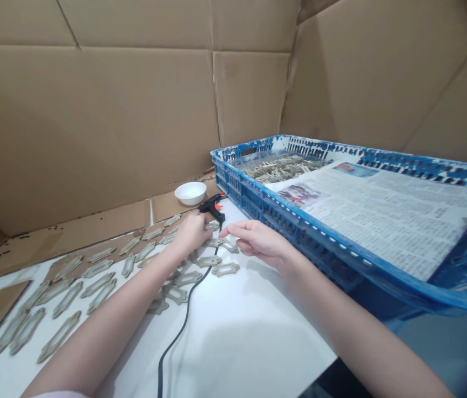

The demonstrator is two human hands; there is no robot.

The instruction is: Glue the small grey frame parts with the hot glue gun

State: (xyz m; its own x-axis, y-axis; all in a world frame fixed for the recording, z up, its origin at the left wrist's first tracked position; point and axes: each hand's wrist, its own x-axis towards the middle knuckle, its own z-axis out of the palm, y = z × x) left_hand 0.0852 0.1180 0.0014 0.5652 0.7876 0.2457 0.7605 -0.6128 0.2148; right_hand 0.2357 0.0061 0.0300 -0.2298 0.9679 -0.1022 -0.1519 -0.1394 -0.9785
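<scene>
My left hand is closed around the grip of a black hot glue gun with an orange trigger, and its black cord trails toward me across the white board. My right hand is open, with the fingers stretched out just above a small group of flat, scalloped beige plates. One of these plates lies just below that hand. Many more such plates lie in loose rows to the left, partly hidden under my left forearm.
A blue plastic crate to the right holds folded newspaper and a heap of similar plates. A white bowl stands behind the glue gun. Cardboard sheets wall the back and sides.
</scene>
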